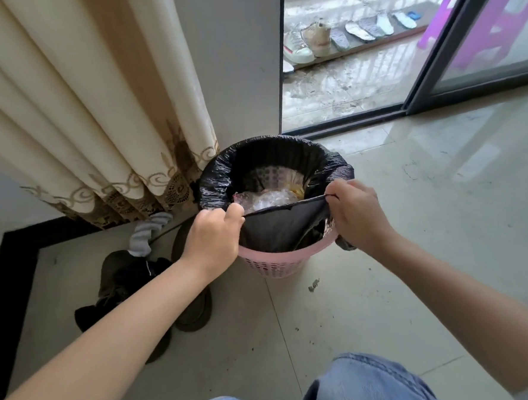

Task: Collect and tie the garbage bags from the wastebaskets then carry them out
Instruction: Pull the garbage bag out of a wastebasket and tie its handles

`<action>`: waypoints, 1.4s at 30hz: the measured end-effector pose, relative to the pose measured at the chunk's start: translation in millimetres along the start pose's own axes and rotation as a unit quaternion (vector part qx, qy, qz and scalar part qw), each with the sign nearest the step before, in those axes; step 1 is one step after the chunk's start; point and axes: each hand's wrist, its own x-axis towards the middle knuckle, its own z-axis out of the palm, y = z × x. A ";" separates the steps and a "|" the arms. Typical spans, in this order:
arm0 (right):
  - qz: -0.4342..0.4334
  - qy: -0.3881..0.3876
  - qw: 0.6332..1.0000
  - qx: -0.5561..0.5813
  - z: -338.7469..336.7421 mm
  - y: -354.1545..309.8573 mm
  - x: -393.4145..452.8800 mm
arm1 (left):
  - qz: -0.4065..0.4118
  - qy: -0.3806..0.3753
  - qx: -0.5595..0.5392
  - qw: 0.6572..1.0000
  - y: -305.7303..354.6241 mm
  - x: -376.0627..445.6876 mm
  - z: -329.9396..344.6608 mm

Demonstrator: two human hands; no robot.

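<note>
A pink plastic wastebasket [273, 265] stands on the tiled floor beside a cream curtain. A black garbage bag [272, 159] lines it, folded over the far rim. The near edge of the bag is lifted off the rim and stretched taut between my hands. My left hand [212, 234] grips that edge on the left. My right hand [358, 214] grips it on the right. Clear plastic wrappers and yellowish scraps [271, 196] lie inside the bag.
The cream curtain [80, 102] hangs at the left. Dark shoes and a grey sock [147, 234] lie on the floor left of the basket. A sliding glass door [434, 75] stands open behind, with shoes and insoles [339, 37] on the balcony. My jeans-clad knees [345, 386] are below.
</note>
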 end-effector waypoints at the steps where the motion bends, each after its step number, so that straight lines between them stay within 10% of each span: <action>1: 0.005 0.027 1.000 -0.004 4.0 -2.5 1.5 | -0.008 -0.009 -0.002 1.000 2.7 0.3 -0.1; 7: -0.079 -0.047 0.991 -0.097 -2.8 13.9 -1.9 | -0.056 -0.225 0.001 0.973 -16.1 11.3 -12.6; 10: -0.072 -0.075 0.979 -0.173 -14.2 32.1 -2.2 | 0.006 -0.144 0.080 0.986 -38.0 1.4 -16.1; 14: 0.153 -0.195 0.940 -0.233 -31.5 42.2 10.7 | -0.224 -0.168 0.138 0.950 -58.3 0.2 -14.8; 17: 0.254 -0.308 0.875 -0.276 -42.9 46.4 18.9 | -0.430 -0.177 -0.021 0.885 -73.9 4.8 -7.1; 20: 0.317 -0.294 0.886 -0.166 -47.0 43.4 34.3 | -0.481 -0.087 -0.255 0.834 -73.7 18.5 -9.6; 26: 0.376 -0.127 0.913 0.090 -50.1 17.9 83.4 | -0.358 0.022 -0.374 0.855 -37.0 57.5 -44.0; 30: 0.359 -0.044 0.845 0.394 -62.9 -10.6 111.1 | -0.330 0.064 -0.528 0.780 -18.2 69.0 -45.6; 35: 0.380 -0.194 0.875 0.229 -63.7 -18.9 121.8 | -0.262 -0.170 -0.197 0.929 -23.5 72.7 -41.8; 39: 0.337 -0.296 0.889 -0.088 -75.1 -19.4 125.9 | -0.120 -0.339 0.071 0.930 -17.5 80.2 -47.2; 42: 0.303 -0.267 0.900 -0.162 -93.6 -23.9 137.1 | -0.076 -0.285 0.169 0.941 -9.9 92.9 -55.7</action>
